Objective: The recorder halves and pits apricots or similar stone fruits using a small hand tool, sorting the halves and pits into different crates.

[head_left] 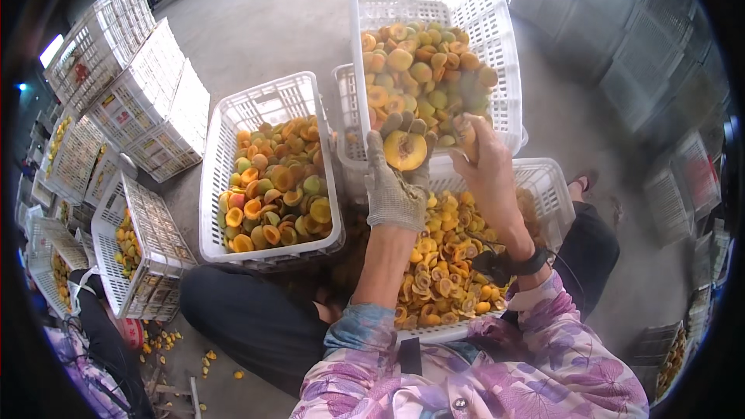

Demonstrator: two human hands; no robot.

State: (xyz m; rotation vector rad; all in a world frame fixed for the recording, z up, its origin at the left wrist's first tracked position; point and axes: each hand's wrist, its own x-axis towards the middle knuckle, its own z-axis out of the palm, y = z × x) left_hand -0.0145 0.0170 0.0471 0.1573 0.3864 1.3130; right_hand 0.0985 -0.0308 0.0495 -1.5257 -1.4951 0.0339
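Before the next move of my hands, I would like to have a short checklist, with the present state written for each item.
1. Left hand gloved: ok.
2. Fruit half lying securely in the left hand, cut face visible: ok.
3. Stone out of that half: cannot tell; its centre is too small to read.
4. Right hand free: not ok, it pinches a fruit piece.
5. Right hand gloved: not ok, it is bare.
6. Upper crate beyond the hands still holding fruit: ok, many pieces lie in it.
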